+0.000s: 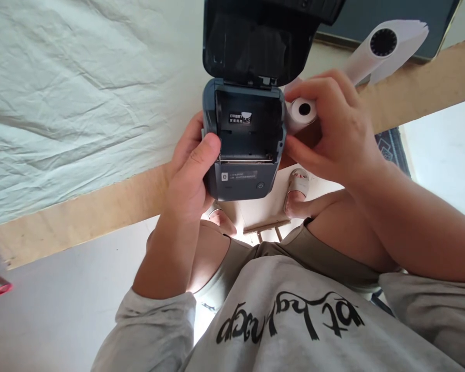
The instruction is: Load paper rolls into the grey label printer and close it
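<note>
A dark blue-grey label printer [240, 183] is held up above the table edge, its black lid [256, 49] swung up and its paper bay bare inside. My left hand [191, 170] wraps round the printer's left side, thumb on the front rim. At the printer's right side, my right hand [329, 124] grips a small white paper roll [301, 114] between thumb and fingers. The roll's dark core hole faces me, close to the bay's right wall. Part of the roll is covered by my fingers.
A larger white paper roll [366, 51] with a loose end lies at the upper right, beside a dark flat panel [395, 20]. A wrinkled pale cloth [81, 93] covers the table left of the printer. The wooden table edge [112, 209] runs below it.
</note>
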A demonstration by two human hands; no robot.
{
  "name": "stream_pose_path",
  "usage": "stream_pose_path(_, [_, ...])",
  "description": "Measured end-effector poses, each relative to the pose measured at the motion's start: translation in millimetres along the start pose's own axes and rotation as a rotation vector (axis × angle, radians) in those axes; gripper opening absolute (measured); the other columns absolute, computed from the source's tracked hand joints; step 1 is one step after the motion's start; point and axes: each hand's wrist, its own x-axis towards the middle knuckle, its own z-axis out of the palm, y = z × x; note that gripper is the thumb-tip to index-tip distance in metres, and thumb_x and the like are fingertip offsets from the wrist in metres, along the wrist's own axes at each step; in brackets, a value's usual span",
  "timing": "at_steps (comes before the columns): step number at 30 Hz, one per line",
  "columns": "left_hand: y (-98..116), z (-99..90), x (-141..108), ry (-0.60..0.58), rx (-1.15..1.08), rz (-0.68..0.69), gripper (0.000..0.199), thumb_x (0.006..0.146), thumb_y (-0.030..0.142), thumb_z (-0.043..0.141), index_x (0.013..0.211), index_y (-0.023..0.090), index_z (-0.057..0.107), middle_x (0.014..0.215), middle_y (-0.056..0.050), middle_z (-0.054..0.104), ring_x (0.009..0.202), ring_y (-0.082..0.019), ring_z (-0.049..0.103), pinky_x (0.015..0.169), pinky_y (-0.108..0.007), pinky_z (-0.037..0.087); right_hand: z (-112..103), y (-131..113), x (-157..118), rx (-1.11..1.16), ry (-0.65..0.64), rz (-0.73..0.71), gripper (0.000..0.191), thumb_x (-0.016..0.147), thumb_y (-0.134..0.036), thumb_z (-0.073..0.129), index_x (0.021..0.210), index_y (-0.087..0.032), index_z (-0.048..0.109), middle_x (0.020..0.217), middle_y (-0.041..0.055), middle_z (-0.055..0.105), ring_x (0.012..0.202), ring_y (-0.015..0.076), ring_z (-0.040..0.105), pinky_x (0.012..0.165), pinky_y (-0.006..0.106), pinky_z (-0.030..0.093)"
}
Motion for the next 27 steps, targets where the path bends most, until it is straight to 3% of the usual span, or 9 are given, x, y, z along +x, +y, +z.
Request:
stream_pose_path(3, [-3.4, -0.5, 0.1, 0.015, -0.014, 0.031, 0.036, 0.085, 0.049, 0.056, 0.107, 0.021, 0.058, 0.110, -0.006, 0.067, 0.102, -0.026, 0.064, 0.087, -0.043, 0.052, -0.2, 0.6, 0.4, -0.015, 0.052, 0.029, 0.034, 0.078, -0.029, 0.058, 0.111, -0.026, 0.049, 0.102, 0.0064, 0.057, 0.093, 0.0142, 0.057, 0.080, 0.029, 0.049])
stream_pose_path(7, [-6.2, 2.2, 0.0, 0.033, -0.016, 0.052, 0.038, 0.086, 0.048, 0.051, 0.112, 0.020, 0.055, 0.111, -0.009, 0.066, 0.098, -0.027, 0.067, 0.083, -0.045, 0.054, -2.1, 2.3, -0.5, 0.127, -0.007, -0.002, 0.055, 0.072, -0.012, 0.049, 0.123, -0.027, 0.036, 0.109, 0.0045, 0.059, 0.095, 0.0132, 0.058, 0.083, 0.029, 0.050])
stream_pose_path(12, [-2.5, 5.3, -0.3, 0.034, 0.007, 0.012, 0.039, 0.085, 0.049, 0.052, 0.111, 0.021, 0.055, 0.112, -0.011, 0.066, 0.102, -0.030, 0.066, 0.087, -0.049, 0.054, -0.4, 3.6, -2.0, -0.050, 0.065, 0.004, 0.038, 0.076, -0.027, 0.058, 0.113, -0.025, 0.050, 0.104, 0.0082, 0.054, 0.097, 0.0163, 0.055, 0.083, 0.033, 0.049])
stream_pose_path(16, [-4.0, 3.0, -1.0, 0.054, -0.013, 0.021, 0.036, 0.085, 0.047, 0.053, 0.110, 0.021, 0.055, 0.106, -0.009, 0.066, 0.091, -0.025, 0.067, 0.077, -0.043, 0.056, -0.6, 5.8, -2.6, 0.053, 0.035, 0.003, 0.059, 0.073, -0.014, 0.052, 0.128, -0.028, 0.036, 0.107, 0.0059, 0.058, 0.093, 0.0142, 0.057, 0.082, 0.031, 0.050])
stream_pose_path(18, [-5.7, 1.3, -1.0, 0.046, -0.006, 0.021, 0.037, 0.086, 0.048, 0.052, 0.111, 0.021, 0.054, 0.106, -0.010, 0.065, 0.090, -0.025, 0.067, 0.075, -0.044, 0.055, -0.9, 6.7, -2.3, 0.069, 0.005, -0.012, 0.061, 0.071, -0.011, 0.049, 0.128, -0.028, 0.036, 0.110, 0.0065, 0.057, 0.097, 0.0152, 0.056, 0.086, 0.032, 0.050])
stream_pose_path(21, [-7.3, -0.6, -0.3, 0.029, -0.003, 0.043, 0.042, 0.083, 0.053, 0.053, 0.111, 0.022, 0.054, 0.110, -0.011, 0.065, 0.097, -0.029, 0.066, 0.081, -0.047, 0.054, -1.5, 7.7, -1.9, -0.017, 0.032, 0.000, 0.046, 0.074, -0.019, 0.054, 0.119, -0.029, 0.047, 0.104, 0.0078, 0.053, 0.101, 0.0173, 0.054, 0.088, 0.035, 0.048])
stream_pose_path(27, [-5.3, 0.0, -0.3, 0.019, 0.001, 0.006, 0.036, 0.085, 0.049, 0.053, 0.111, 0.024, 0.055, 0.112, -0.010, 0.065, 0.100, -0.029, 0.065, 0.084, -0.049, 0.053, -1.7, 6.1, -3.1, 0.034, -0.001, -0.016, 0.056, 0.073, -0.014, 0.048, 0.127, -0.027, 0.038, 0.110, 0.0079, 0.057, 0.101, 0.0164, 0.054, 0.089, 0.034, 0.048])
